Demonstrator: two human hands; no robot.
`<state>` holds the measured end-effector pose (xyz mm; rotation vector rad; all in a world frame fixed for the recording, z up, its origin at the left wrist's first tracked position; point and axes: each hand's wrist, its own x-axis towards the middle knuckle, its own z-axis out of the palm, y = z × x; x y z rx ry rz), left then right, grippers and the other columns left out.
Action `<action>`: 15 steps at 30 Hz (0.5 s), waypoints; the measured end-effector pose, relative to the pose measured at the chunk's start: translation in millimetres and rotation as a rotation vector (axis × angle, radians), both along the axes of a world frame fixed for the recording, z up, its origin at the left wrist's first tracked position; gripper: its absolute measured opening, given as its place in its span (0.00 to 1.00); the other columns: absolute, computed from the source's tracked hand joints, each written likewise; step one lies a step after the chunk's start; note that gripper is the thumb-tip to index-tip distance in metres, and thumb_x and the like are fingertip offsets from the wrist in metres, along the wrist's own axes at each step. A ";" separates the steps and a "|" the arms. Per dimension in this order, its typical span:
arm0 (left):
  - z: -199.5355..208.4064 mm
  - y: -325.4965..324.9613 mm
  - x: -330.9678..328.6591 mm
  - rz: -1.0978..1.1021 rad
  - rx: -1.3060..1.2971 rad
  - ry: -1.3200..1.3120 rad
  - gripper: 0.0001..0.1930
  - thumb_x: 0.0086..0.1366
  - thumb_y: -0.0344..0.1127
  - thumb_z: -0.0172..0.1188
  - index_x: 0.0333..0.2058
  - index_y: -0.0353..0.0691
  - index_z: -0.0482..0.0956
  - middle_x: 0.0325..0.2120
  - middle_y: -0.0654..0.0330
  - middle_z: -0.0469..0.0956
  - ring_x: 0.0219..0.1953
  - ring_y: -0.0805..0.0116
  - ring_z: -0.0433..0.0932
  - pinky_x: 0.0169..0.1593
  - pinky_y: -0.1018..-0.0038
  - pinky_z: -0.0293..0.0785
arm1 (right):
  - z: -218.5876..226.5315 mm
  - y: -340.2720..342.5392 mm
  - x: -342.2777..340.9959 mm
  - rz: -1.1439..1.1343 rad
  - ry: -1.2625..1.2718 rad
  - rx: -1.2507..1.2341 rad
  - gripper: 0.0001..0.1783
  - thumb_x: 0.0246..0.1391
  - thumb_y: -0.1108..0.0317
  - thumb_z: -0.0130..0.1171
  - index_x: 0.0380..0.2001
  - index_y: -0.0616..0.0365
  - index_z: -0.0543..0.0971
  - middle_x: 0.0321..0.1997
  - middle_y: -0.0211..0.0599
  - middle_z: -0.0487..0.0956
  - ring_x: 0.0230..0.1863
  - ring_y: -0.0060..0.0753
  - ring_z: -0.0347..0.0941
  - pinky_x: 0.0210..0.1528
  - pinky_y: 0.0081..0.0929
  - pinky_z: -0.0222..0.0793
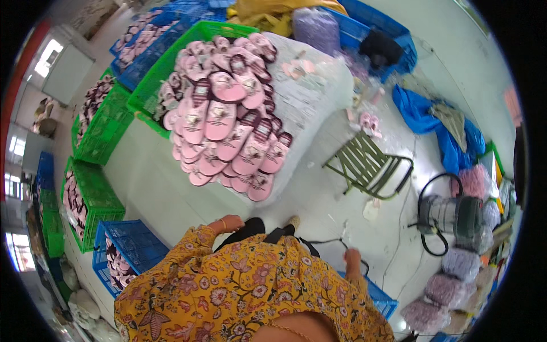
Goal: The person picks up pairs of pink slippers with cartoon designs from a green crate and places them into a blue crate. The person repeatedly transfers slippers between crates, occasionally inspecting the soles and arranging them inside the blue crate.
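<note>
I look down over my yellow floral top (250,290). My left hand (231,222) is curled at my left side with nothing visible in it, a thin bracelet on the wrist. My right hand (352,259) hangs low on the right beside a black cable (333,241), above the corner of a blue crate (379,296); its fingers are too small to read. Ahead, a heap of pink and maroon slippers (228,125) lies on a big clear plastic sack (310,97). Neither hand touches it.
Green crates (102,128) and blue crates (134,242) of slippers line the left side. A green folding stool (370,165) stands on the grey floor to the right. Further right are a grey-green machine with a black hose (453,216), a blue cloth (424,111) and purple bundles (461,262).
</note>
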<state>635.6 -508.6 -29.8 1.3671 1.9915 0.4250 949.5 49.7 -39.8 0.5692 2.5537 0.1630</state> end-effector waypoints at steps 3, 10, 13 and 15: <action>-102.0 -30.6 19.8 0.110 -0.221 -0.210 0.06 0.56 0.35 0.56 0.28 0.39 0.75 0.26 0.55 0.75 0.34 0.56 0.76 0.36 0.61 0.74 | 15.5 12.2 -114.8 0.073 -0.034 -0.042 0.14 0.45 0.54 0.61 0.25 0.52 0.81 0.33 0.39 0.80 0.39 0.42 0.76 0.39 0.39 0.73; -18.1 12.6 16.1 0.076 -0.408 -0.389 0.07 0.60 0.34 0.53 0.35 0.39 0.75 0.33 0.57 0.77 0.39 0.57 0.75 0.40 0.62 0.74 | 80.9 6.5 -247.4 -1.108 0.469 -1.002 0.13 0.52 0.68 0.54 0.42 0.60 0.74 0.33 0.34 0.77 0.27 0.26 0.76 0.23 0.23 0.70; -41.0 14.9 22.5 0.199 -0.410 -0.454 0.08 0.60 0.34 0.53 0.35 0.39 0.76 0.33 0.57 0.77 0.40 0.57 0.75 0.40 0.62 0.74 | 73.3 39.2 -274.5 -1.107 0.443 -1.018 0.15 0.53 0.68 0.55 0.44 0.60 0.73 0.33 0.34 0.77 0.29 0.27 0.77 0.24 0.22 0.71; -49.2 20.0 13.7 0.266 -0.416 -0.464 0.08 0.60 0.34 0.53 0.35 0.39 0.76 0.34 0.57 0.77 0.40 0.57 0.75 0.40 0.62 0.74 | 68.8 67.1 -294.9 -1.082 0.402 -1.010 0.15 0.53 0.67 0.56 0.44 0.59 0.73 0.33 0.32 0.77 0.29 0.27 0.77 0.25 0.21 0.70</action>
